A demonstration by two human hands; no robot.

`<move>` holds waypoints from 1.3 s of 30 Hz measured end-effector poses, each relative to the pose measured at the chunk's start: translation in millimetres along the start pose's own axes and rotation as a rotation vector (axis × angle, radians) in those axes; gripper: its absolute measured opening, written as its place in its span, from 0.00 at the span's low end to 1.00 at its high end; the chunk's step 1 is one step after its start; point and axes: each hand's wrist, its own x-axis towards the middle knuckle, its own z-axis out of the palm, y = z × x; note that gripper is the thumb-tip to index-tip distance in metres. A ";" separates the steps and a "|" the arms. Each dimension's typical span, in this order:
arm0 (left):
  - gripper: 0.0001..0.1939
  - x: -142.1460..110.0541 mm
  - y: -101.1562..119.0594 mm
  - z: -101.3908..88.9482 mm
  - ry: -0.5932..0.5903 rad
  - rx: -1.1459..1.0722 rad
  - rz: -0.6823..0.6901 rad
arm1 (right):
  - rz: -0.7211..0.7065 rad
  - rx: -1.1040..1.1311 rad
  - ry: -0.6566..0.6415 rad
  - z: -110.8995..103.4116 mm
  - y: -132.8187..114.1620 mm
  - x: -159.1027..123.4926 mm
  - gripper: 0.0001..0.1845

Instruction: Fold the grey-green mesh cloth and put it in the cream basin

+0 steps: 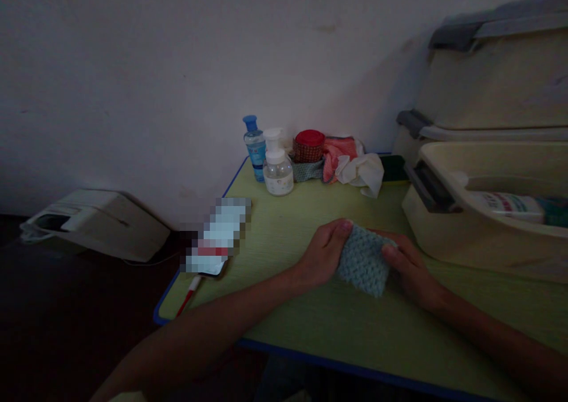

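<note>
A small pale blue crocheted piece (364, 260) is held over the green table (310, 325), near its middle. My left hand (323, 253) grips its left edge, fingers curled over the top. My right hand (410, 267) pinches its right edge, thumb on the front. Both forearms reach in from the near edge.
At the table's back stand a blue-capped bottle (254, 146), a clear pump bottle (277, 168), a red-lidded jar (309, 145) and crumpled cloths (357, 166). A phone (217, 236) with a red cable lies at the left edge. Stacked cream plastic bins (483, 212) fill the right side.
</note>
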 end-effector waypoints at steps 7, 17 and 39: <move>0.30 3.8 -1.7 -0.3 0.044 -0.038 -0.051 | 0.104 0.050 -0.001 0.0 6.0 1.5 0.30; 0.29 5.4 -4.7 -1.5 0.074 -0.093 -0.070 | 0.124 -0.012 -0.038 2.0 -1.5 4.1 0.34; 0.27 8.7 -6.5 -4.1 0.249 -0.058 0.028 | 0.079 0.037 -0.249 9.1 -1.7 4.4 0.13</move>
